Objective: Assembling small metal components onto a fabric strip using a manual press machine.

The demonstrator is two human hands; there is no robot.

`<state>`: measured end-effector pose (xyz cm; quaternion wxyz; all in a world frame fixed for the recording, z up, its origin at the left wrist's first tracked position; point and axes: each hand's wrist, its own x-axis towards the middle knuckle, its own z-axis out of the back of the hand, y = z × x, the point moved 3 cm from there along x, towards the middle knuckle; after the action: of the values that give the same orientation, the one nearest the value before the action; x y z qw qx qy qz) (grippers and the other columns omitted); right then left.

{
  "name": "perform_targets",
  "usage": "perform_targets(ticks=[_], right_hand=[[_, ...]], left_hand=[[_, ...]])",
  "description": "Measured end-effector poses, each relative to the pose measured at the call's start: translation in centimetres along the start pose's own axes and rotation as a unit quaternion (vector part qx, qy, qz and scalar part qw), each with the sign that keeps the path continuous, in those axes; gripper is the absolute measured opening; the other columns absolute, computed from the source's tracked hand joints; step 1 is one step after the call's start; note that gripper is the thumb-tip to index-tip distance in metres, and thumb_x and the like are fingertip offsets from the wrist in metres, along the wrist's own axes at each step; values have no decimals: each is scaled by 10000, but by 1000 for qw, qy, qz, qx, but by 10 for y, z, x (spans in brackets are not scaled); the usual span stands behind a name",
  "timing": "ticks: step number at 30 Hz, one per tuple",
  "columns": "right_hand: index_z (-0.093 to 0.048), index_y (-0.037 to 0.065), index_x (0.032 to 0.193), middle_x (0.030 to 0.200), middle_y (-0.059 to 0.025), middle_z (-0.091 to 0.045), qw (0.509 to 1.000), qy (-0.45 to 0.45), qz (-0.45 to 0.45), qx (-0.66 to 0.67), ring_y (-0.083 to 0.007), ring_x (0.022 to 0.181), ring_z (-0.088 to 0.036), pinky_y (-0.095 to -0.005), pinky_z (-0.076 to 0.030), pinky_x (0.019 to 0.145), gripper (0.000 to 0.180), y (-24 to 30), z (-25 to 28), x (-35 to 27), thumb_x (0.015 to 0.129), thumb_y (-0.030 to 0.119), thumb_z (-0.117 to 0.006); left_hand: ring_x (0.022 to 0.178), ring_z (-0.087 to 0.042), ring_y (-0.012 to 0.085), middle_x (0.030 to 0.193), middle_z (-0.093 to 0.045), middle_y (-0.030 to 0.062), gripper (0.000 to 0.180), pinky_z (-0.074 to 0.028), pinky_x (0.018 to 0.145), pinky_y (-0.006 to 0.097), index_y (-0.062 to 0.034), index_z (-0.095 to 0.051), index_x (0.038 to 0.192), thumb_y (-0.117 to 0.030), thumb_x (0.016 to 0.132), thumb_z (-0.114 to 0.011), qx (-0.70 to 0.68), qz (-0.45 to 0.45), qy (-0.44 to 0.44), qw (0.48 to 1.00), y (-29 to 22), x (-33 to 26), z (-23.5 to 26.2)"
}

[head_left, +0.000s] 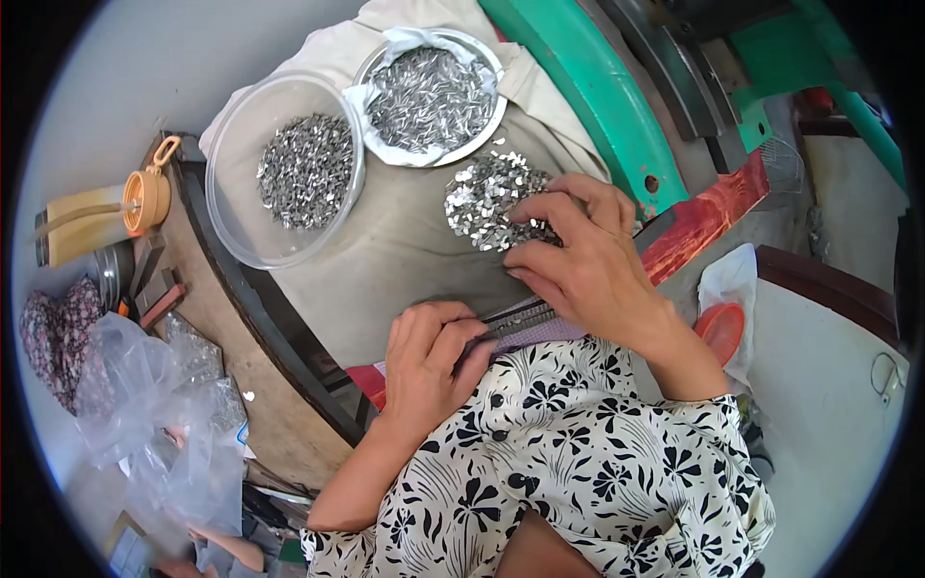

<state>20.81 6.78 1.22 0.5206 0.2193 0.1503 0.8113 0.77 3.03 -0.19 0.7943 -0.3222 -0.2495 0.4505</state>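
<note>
My left hand (429, 358) grips the near end of a long narrow dark holder strip (520, 318) that lies across my lap. My right hand (578, 252) rests over the strip's far part, fingers bent and fingertips touching a loose pile of small shiny metal pieces (487, 197) on the beige cloth (405, 250). Whether the fingers pinch a piece is hidden.
A clear plastic bowl (241, 207) holds more small metal pieces, and a white-lined round dish (429, 96) holds thin metal pins. A green machine frame (597, 106) curves at the right. At left are a bottle with an orange lid (96, 217) and crumpled plastic bags (159, 414).
</note>
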Motion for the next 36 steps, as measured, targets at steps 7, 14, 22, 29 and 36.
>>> perform_targets(ticks=[7, 14, 22, 29, 36], right_hand=[[-733, 118, 899, 1118, -35, -636, 998, -59, -32, 3, -311, 1110, -502, -412, -384, 930, 248, -8, 12, -25, 670, 75, -816], [-722, 116, 872, 1113, -31, -634, 997, -76, -21, 19, -311, 1108, -505, -417, -389, 932, 234, -5, 6, -23, 662, 71, -816], [-714, 137, 887, 1127, -21, -624, 998, -46, 28, 18, -311, 1133, -509, -424, -403, 945, 216, 1, -7, -3, 692, 108, -802], [-675, 122, 811, 1141, -2, -620, 998, -25, 54, -21, -292, 1163, -512, -420, -373, 954, 167, 12, -11, 11, 694, 127, -794], [-687, 150, 806, 1108, 9, -655, 997, -56, 53, 10, -312, 1140, -481, -407, -360, 978, 212, 16, -2, -30, 648, 148, -828]], left_hand=[[948, -602, 234, 1021, -622, 46, 177, -456, 822, 375, -66, -684, 933, -94, 761, -715, 81, -89, 30, 992, -19, 16, -3], [903, -602, 204, 1002, -627, 10, 147, -429, 764, 345, -104, -665, 855, -85, 724, -729, 184, -178, 75, 964, -32, 32, -6], [849, -573, 226, 955, -612, 19, 172, -414, 734, 364, -93, -679, 849, -61, 707, -771, 111, -19, -23, 993, -7, 36, 20], [898, -565, 230, 967, -598, 29, 207, -425, 755, 369, -79, -705, 932, -27, 735, -745, 127, -11, 25, 992, 9, 37, 21], [907, -565, 246, 980, -599, 34, 202, -441, 782, 374, -70, -704, 935, -37, 741, -749, 93, -9, 29, 995, 16, 38, 23]])
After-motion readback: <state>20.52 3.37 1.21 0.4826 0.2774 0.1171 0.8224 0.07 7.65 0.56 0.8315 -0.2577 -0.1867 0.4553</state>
